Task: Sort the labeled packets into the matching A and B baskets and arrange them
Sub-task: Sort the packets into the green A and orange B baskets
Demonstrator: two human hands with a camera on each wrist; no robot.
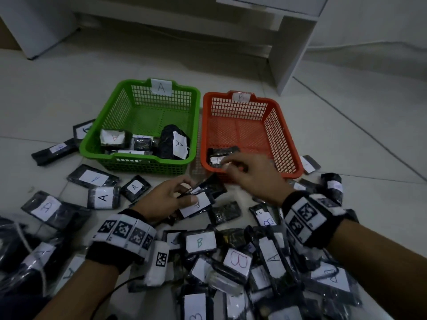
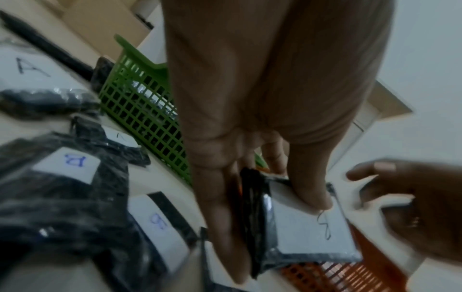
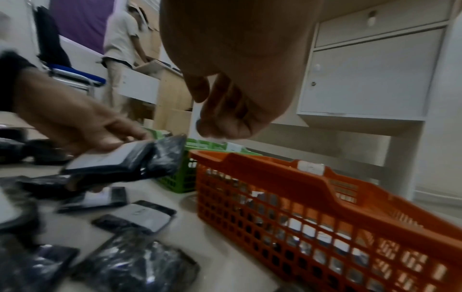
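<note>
My left hand (image 1: 193, 191) pinches a black packet with a white B label (image 1: 201, 200) between thumb and fingers, just in front of the two baskets; the left wrist view shows the thumb pressing on the label (image 2: 307, 233). My right hand (image 1: 233, 166) hovers over the near rim of the orange B basket (image 1: 288, 125), fingers loosely curled and holding nothing (image 3: 220, 126). A packet (image 1: 219, 155) lies in that basket's near left corner. The green A basket (image 1: 111, 116) to the left holds several A packets (image 1: 113, 137).
Many labelled black packets (image 1: 238, 259) are heaped on the tiled floor in front of me, and more (image 1: 92, 177) lie spread at the left. A white cabinet (image 1: 293, 42) stands behind the baskets. A person (image 3: 122, 49) stands in the background.
</note>
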